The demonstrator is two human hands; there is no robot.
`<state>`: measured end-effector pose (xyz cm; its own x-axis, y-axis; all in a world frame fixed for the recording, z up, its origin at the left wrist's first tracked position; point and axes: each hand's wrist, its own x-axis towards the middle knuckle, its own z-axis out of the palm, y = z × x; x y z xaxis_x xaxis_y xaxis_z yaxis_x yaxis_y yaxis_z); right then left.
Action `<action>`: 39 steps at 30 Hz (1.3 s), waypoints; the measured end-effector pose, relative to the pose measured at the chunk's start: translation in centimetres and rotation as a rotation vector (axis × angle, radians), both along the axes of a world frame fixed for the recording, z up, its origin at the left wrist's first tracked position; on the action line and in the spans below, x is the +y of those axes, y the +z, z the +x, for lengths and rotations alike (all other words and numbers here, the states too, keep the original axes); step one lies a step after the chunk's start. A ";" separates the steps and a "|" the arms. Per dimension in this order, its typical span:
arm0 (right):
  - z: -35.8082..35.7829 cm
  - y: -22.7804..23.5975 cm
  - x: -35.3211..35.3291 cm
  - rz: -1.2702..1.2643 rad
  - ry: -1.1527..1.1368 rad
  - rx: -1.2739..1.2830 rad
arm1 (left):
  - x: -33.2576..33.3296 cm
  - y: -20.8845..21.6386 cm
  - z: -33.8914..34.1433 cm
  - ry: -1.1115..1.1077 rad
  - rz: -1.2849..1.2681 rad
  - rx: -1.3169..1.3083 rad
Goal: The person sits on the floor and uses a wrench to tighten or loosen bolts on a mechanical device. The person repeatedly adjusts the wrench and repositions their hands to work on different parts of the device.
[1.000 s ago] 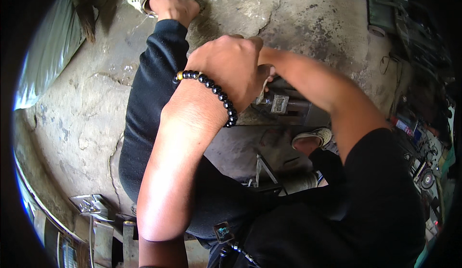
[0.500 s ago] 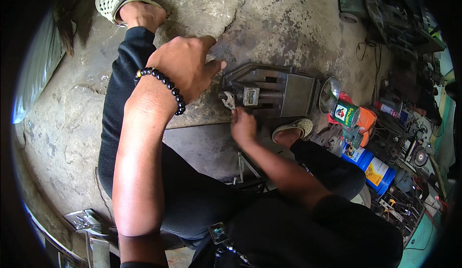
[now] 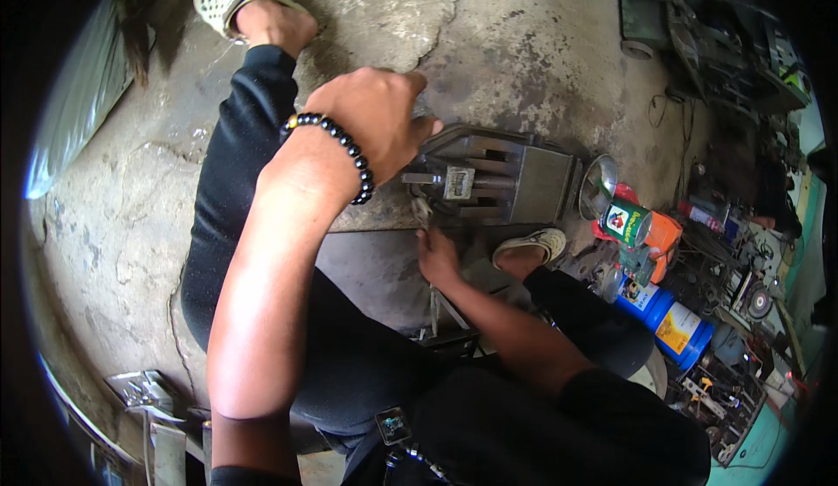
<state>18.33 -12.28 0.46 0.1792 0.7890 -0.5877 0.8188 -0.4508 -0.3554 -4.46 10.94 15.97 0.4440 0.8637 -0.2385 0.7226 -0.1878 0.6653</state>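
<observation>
A grey metal machine vise (image 3: 543, 181) lies on the concrete floor in front of me, its screw end (image 3: 421, 178) sticking out to the left. My right hand (image 3: 438, 257) is closed on a metal wrench (image 3: 422, 210), which is blurred and sits just below that screw end, apart from it. My left hand (image 3: 371, 118), with a black bead bracelet (image 3: 355, 150) on its wrist, hovers back-side up by the vise's left corner. Its thumb and forefinger are spread; the other fingers are mostly hidden, and nothing shows in it.
Right of the vise stand a round metal bowl (image 3: 599, 182), a green-labelled jar (image 3: 627, 222) and a blue bucket (image 3: 685, 333). Cluttered tools (image 3: 724, 399) lie beyond. A dark flat plate (image 3: 375, 263) is below the vise, between my legs. Dark machinery (image 3: 698, 41) fills the far right.
The wrench has come away from the screw end and dropped slightly nearer to me with my right hand. My left hand has shifted right, closer to the vise.
</observation>
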 end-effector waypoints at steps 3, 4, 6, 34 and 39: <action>2.6 5.8 2.5 -0.104 0.178 -0.014 | -0.1 -0.7 -0.4 0.012 0.048 0.013; 3.2 6.7 4.8 -0.074 0.221 -0.001 | -0.1 -0.8 -0.5 0.012 0.048 0.018; 5.1 9.1 10.6 -0.073 0.395 0.090 | -0.3 -0.7 -0.6 0.018 0.047 0.022; -1.6 1.1 4.5 0.143 0.041 -0.269 | -0.4 -0.5 0.0 -0.037 -0.057 0.063; -3.6 -5.8 2.4 0.215 -0.064 -0.330 | -0.4 -0.9 1.2 -0.070 -0.052 0.044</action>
<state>14.73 -9.87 -5.33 0.3834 0.8691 -0.3126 0.8777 -0.4482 -0.1697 -3.21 10.49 15.04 0.4911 0.8167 -0.3030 0.7376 -0.2049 0.6434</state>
